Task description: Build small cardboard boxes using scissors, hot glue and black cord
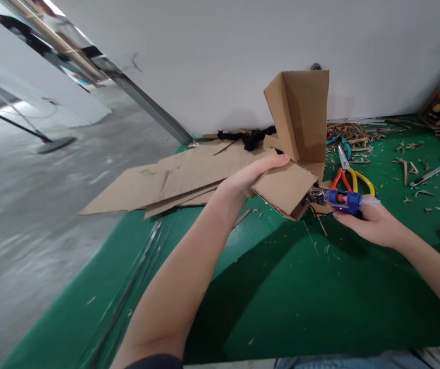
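Note:
My left hand (256, 171) is closed on the edge of a small folded cardboard piece (287, 185), thumb on top. My right hand (370, 223) is wrapped round a blue hot glue gun (345, 201) with a clear glue stick out of its back. The glue gun's nozzle points left at the cardboard's open side; the tip is hard to make out among frayed scraps there. Right behind stands a tall, angled cardboard piece (306, 113); I cannot tell whether it joins the held one.
Flat cardboard sheets (189, 174) lie left on the green table (281, 307), with black cord (246, 137) behind. A scissors-like tool (343, 159) with orange and yellow handles, a craft knife (426, 177) and cardboard shreds (358, 136) lie right. A white wall (235, 61) stands behind.

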A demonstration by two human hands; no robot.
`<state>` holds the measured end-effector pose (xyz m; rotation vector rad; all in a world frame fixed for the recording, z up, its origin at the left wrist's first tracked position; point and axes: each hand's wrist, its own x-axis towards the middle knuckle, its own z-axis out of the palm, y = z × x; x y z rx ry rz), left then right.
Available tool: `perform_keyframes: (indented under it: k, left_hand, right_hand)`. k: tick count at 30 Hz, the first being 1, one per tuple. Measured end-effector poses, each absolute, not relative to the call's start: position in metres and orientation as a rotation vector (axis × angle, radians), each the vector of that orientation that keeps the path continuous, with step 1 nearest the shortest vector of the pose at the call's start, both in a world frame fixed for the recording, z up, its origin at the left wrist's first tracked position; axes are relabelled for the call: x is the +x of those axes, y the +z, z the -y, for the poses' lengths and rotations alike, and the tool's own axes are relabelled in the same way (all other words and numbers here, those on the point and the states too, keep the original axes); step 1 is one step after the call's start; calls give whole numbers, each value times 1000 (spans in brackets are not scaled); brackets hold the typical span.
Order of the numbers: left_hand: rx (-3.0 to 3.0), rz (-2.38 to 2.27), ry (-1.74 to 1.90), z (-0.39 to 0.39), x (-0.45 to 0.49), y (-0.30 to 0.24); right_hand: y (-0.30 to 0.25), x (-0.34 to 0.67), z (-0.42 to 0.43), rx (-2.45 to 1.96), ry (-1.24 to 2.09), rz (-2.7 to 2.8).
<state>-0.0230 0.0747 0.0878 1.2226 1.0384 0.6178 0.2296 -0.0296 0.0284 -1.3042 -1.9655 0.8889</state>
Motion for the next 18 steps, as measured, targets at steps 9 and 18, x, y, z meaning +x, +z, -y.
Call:
perform_keyframes:
  k: [9,18]
  left_hand:
    - [1197,-1050,614,-77,-24,85]
    - [1219,-1086,616,-80,-24,87]
  right_hand:
    - [33,227,32,-1239,887,1957]
    - [37,226,33,-1218,907,1957]
